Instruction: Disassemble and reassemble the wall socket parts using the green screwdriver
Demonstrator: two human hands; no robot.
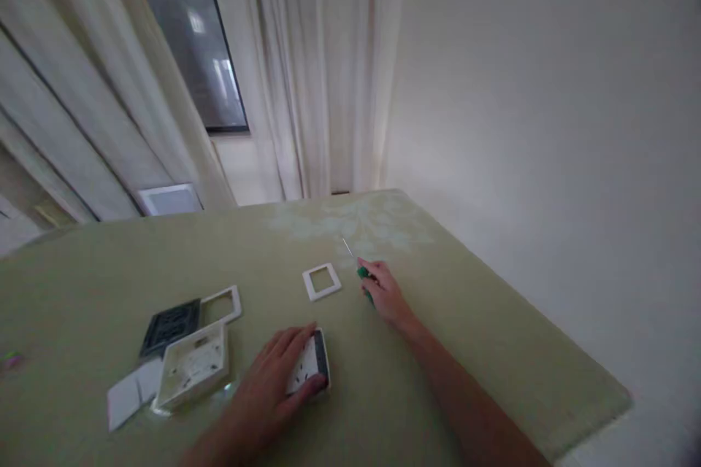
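Observation:
My left hand (277,379) rests over a white wall socket (303,368) with a dark strip along its right side, thumb and fingers gripping its edges on the table. Part of the socket is hidden under the palm. In my right hand (385,293) is a screwdriver (364,273) with a green handle, its thin metal shaft pointing away and up to the left. The fingers are wrapped round the handle. A white square frame (312,289) lies flat between the two hands, just left of the screwdriver and touching neither hand.
On the left lie an open white mounting box (164,394), a dark square plate (169,327), another white frame (236,302) and a white switch plate (123,401). The table (438,350) has a greenish cover. A wall (548,124) runs along its right; curtains (296,73) hang behind.

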